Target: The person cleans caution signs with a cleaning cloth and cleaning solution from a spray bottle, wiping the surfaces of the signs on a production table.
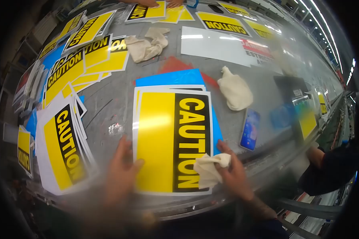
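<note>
A stack of yellow and black caution signs [157, 135] lies in front of me, on top of blue sheets [169, 77]. My left hand [122, 171] is at the stack's left edge, thumb and fingers apart, with nothing held in it. At the lower right of the stack, my right hand [233, 173] grips a cream cloth [209, 170], which rests partly over the top sign. Another pile of caution signs [64, 147] lies to the left of my left hand.
Two more cloths [147, 44] [235, 89] and a phone [250, 129] lie on the grey table [107, 103]. More caution signs [223, 24] spread along the back and left. Another person's hands [147, 3] show at the top; another person's arm [316, 156] is at right.
</note>
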Available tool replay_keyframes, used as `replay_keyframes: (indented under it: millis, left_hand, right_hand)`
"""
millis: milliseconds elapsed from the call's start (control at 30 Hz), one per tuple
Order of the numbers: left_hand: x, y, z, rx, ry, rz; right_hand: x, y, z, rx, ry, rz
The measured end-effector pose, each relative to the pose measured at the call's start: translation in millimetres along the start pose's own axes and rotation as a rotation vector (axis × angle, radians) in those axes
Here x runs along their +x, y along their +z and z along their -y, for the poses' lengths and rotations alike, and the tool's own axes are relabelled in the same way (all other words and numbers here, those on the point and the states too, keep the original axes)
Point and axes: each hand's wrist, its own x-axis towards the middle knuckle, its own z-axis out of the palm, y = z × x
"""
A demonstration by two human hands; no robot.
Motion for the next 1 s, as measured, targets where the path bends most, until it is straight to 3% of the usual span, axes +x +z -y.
replay_keyframes:
  millis: [100,133,267,367,433,867,967,1000]
  left_hand:
    - [5.7,-6.1,-6.0,-0.286,-0.16,-0.098]
    - [8.2,-11.8,-6.5,-0.457,-0.235,-0.033]
    - [11.7,10.6,-27.5,-0.328,-0.226,0.009]
    - [22.9,-16.2,-17.7,-0.416,-0.341,0.025]
    - [17.5,-18.6,-11.6,-0.4,-0.287,-0.018]
    - [30.7,-36.5,0.1,-0.351,-0.163,-0.047]
    - [30.6,-34.4,-6.6,-0.288,-0.096,0.021]
    - [27.6,-29.7,-6.7,-0.21,-0.082,-0.009]
  right_hand:
    - [1.1,7.1,2.2,0.227,0.09,-0.019]
    - [3.8,5.9,-2.6,0.294,0.116,-0.03]
    - [8.4,-5.6,-3.1,0.503,0.225,-0.032]
    - [15.2,-9.2,1.3,0.618,0.265,-0.02]
    - [16.6,-10.9,-3.4,0.723,0.284,-0.005]
    - [55.9,-8.3,4.7,0.761,0.298,0.143]
    - [63.7,-15.7,2.2,0.678,0.27,0.17]
    - [62.6,-17.3,-0.5,0.538,0.162,0.139]
